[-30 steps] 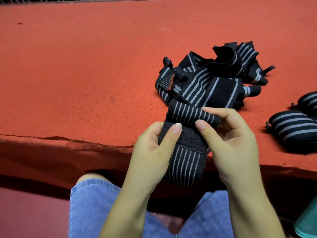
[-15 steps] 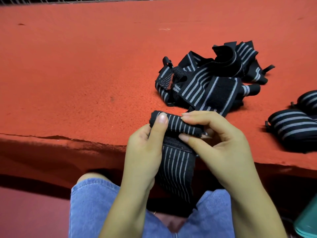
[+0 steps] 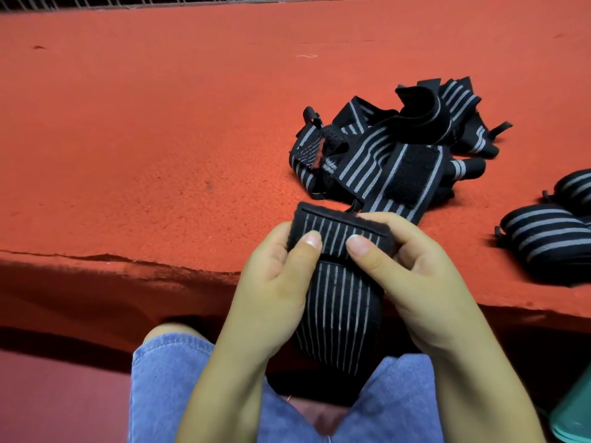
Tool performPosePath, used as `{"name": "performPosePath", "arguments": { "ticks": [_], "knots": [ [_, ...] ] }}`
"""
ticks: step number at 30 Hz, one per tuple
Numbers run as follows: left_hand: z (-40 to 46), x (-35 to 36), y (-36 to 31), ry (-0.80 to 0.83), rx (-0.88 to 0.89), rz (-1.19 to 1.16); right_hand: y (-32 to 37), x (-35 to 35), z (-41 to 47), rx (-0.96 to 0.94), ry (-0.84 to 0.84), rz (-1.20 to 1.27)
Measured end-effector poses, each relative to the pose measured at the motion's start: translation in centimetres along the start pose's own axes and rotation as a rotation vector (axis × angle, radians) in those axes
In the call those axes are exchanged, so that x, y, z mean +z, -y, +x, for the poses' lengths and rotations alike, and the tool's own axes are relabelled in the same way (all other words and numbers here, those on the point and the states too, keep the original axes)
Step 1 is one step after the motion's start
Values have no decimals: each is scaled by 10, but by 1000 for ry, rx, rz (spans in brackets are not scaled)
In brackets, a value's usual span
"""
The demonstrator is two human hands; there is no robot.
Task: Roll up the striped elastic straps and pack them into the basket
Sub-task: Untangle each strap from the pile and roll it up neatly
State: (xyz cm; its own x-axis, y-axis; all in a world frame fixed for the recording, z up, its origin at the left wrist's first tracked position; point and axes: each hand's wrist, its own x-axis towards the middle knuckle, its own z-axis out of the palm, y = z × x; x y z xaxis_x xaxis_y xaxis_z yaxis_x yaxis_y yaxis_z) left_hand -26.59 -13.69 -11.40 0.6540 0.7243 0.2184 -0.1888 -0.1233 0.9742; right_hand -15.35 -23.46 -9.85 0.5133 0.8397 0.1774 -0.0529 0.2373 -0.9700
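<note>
While both hands work at the near edge of the worktop [image 3: 134, 129], the left hand [image 3: 275, 282] grips the left end of a partly rolled striped strap [image 3: 339, 238], its thumb laid over the front of the roll and its fingers curled behind. The right hand [image 3: 412, 266] grips the right end in the same way, thumb pressed on the grey stripes, fingers wrapped over the top edge. Between the two thumbs the roll lies crosswise, just above the worktop's front edge, and the unrolled length of the strap [image 3: 339, 314] hangs down from it between the wrists toward the lap, where its dark end rests against the blue denim shorts [image 3: 166, 388]. Just beyond the hands, on the red felt-like covering, lies a loose heap of unrolled straps [image 3: 393, 148], black with grey stripes, tangled over one another, with a plain black fastening patch facing up. Well to the right, near the frame's edge, sit rolled straps [image 3: 543, 238], already wound into tight bundles, one in front and another partly cut off behind it. At the bottom right corner a teal container [image 3: 575, 417] shows only in part; whether it is the basket cannot be told.
</note>
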Motion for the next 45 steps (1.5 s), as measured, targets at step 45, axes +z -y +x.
{"name": "performPosePath", "arguments": {
  "ticks": [45],
  "knots": [
    [-1,6,0,31,-77,-209,-11,-5,2,-50,-67,-7]
  ]
}}
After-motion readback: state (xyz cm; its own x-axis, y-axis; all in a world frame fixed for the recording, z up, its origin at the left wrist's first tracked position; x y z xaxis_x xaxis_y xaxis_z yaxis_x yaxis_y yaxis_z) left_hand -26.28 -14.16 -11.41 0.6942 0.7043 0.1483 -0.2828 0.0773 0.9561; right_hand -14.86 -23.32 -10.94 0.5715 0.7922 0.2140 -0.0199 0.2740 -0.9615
